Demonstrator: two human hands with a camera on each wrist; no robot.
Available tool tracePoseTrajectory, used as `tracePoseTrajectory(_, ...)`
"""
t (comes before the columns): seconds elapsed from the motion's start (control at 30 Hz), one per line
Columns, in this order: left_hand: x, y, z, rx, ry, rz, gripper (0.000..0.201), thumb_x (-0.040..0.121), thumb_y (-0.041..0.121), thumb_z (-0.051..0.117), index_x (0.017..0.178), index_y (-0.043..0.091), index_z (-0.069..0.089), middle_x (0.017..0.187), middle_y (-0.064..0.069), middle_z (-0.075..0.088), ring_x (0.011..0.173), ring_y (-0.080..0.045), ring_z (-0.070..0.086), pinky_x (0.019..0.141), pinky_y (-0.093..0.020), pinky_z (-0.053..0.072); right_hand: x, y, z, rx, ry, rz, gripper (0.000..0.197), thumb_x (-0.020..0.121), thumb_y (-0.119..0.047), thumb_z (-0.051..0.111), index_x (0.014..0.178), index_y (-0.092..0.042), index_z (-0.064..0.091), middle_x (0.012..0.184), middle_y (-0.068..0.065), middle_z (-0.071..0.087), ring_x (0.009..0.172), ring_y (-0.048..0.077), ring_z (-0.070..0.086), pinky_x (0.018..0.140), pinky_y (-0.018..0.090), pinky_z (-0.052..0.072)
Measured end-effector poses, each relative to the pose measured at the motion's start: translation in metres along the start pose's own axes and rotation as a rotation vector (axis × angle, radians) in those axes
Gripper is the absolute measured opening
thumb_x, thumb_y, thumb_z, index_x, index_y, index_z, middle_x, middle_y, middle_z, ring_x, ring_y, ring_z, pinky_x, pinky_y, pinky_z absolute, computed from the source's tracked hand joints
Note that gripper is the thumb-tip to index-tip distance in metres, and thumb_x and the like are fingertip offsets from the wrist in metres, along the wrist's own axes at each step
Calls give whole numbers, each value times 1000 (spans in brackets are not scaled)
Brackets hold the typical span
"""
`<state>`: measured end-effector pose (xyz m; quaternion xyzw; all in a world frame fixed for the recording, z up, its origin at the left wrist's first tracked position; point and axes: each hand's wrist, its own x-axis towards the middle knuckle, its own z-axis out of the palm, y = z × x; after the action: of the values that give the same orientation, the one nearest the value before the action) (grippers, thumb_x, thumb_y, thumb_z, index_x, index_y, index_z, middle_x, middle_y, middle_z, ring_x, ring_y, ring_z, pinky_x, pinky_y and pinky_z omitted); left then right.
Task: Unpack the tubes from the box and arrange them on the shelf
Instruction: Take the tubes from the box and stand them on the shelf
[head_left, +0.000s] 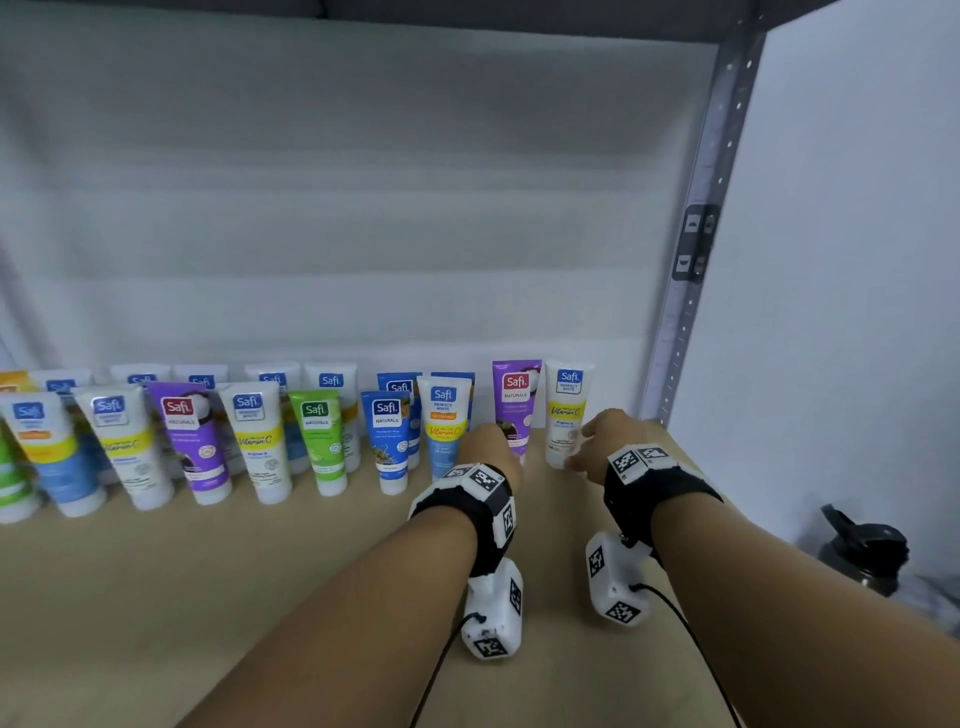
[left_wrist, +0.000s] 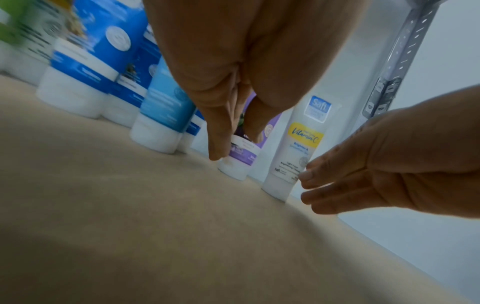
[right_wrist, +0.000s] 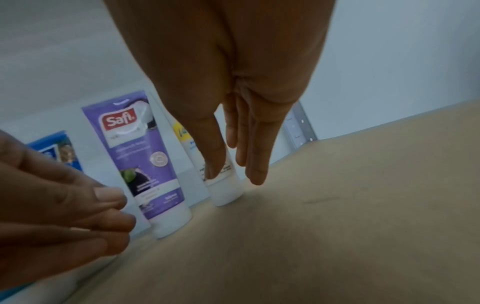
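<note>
Two rows of Safi tubes stand cap-down along the back of the tan shelf (head_left: 208, 597). At the right end are a purple tube (head_left: 515, 405) and a white Vitamin C tube (head_left: 567, 410), both upright. My left hand (head_left: 491, 441) hovers at the purple tube (left_wrist: 241, 158) with straight fingers (left_wrist: 215, 144) pointing down in front of it and gripping nothing. My right hand (head_left: 582, 452) reaches the white tube (right_wrist: 226, 191). Its straight fingertips (left_wrist: 309, 174) touch the lower side of that tube (left_wrist: 296, 144). The box is out of view.
A perforated metal upright (head_left: 696, 234) stands just right of the white tube, at the shelf's right edge. A dark water bottle (head_left: 862, 551) sits lower right, beyond the shelf. White foam sheeting (head_left: 363, 208) backs the shelf. Bare board lies in front of the tubes.
</note>
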<state>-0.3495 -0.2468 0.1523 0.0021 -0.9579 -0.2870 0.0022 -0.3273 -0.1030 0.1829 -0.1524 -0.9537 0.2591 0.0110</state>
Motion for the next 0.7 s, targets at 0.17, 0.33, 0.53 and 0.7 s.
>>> tracePoseTrajectory(0.17, -37, -19, -32, 30, 30, -10, 24, 95, 16, 52, 114, 3, 60, 117, -12, 62, 107, -30, 60, 85, -33, 48, -37, -15, 4, 20, -49, -29, 55, 77, -25, 80, 123, -6, 56, 119, 11, 64, 106, 25, 64, 88, 27, 51)
tracePoseTrajectory(0.33, -94, -57, -72, 49, 47, 34, 31, 91, 17, 59, 120, 7, 57, 123, -12, 58, 113, -28, 57, 93, -32, 47, -96, -49, 15, -1, -116, -194, 46, 74, -24, 81, 116, -13, 65, 116, 6, 64, 105, 24, 64, 93, 33, 52)
tracePoseTrajectory(0.53, -182, -133, -121, 123, 59, 25, 23, 82, 21, 66, 104, 14, 67, 109, -10, 67, 102, -27, 64, 93, -34, 51, -189, -99, 53, -21, -226, -405, 38, 68, -21, 85, 101, -16, 68, 105, 4, 69, 94, 21, 65, 86, 31, 54)
tracePoseTrajectory(0.7, -253, -209, -147, 211, 33, -57, 17, 76, 28, 72, 90, 19, 70, 101, -6, 70, 97, -25, 65, 90, -32, 53, -276, -140, 101, -88, -348, -588, 34, 71, -21, 83, 101, -11, 71, 101, 3, 71, 96, 19, 65, 85, 26, 50)
